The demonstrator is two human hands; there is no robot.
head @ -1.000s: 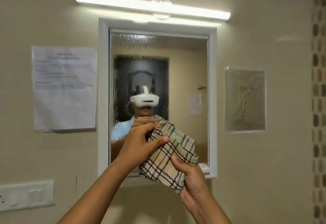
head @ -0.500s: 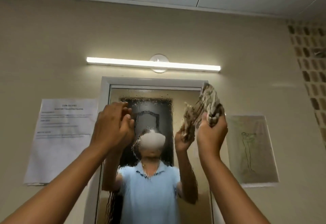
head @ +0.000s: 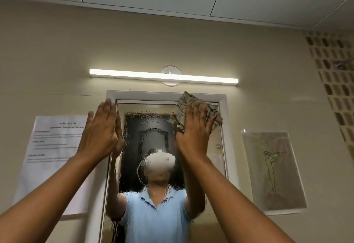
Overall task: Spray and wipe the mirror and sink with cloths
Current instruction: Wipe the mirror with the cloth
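The white-framed mirror [head: 153, 128] hangs on the wall ahead, its glass covered in droplets and streaks. My right hand [head: 193, 133] presses a beige checked cloth [head: 212, 116] flat against the mirror's upper right corner, fingers straight. My left hand [head: 101, 131] is flat with straight fingers at the mirror's upper left edge, over the frame, holding nothing. The sink is out of view.
A lit tube light [head: 162, 76] runs above the mirror. A printed paper notice [head: 55, 147] is stuck on the wall to the left, a drawing sheet [head: 272, 170] to the right. Brown mosaic tiles [head: 333, 70] line the far right wall.
Both hands first held the folded cloth low at the mirror. They rose to the top; the right hand went from gripping the bunched cloth to pressing it flat, and the left hand opened flat.
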